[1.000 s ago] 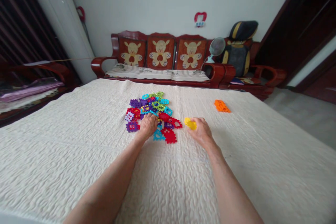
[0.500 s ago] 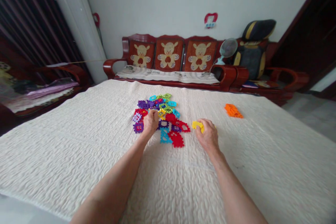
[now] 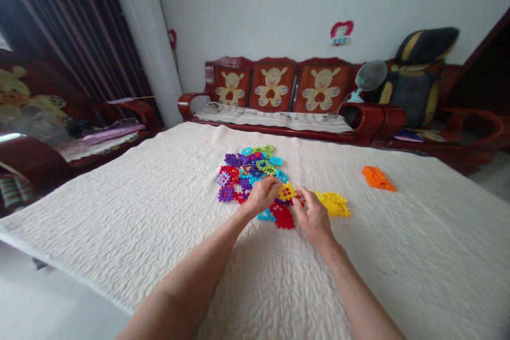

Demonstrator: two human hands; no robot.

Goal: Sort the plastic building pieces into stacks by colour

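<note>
My left hand (image 3: 266, 193) is closed on a yellow interlocking block (image 3: 287, 191), a flat notched piece with a window pattern, held over the right side of a mixed pile. My right hand (image 3: 314, 215) is at the block's right edge, thumb and forefinger apart; whether it touches the block I cannot tell. Just right of that hand lies a small stack of yellow blocks (image 3: 335, 205), partly behind it. Below the hands are a red block (image 3: 282, 216) and a light blue block (image 3: 266, 215). Purple blocks (image 3: 226, 194) lie at the pile's left, green ones (image 3: 263, 150) at its far side.
A group of orange blocks (image 3: 378, 178) lies apart on the right of the quilted cream cover (image 3: 159, 186). Beyond its far edge stands a wooden sofa (image 3: 274, 126) with bear-pattern cushions. A fan (image 3: 370, 75) stands at the sofa's right end.
My left hand has lifted a yellow block from the pile and moved right. My right hand has let go of its yellow piece, left on the cover, and turned towards the left hand. The view has swung left.
</note>
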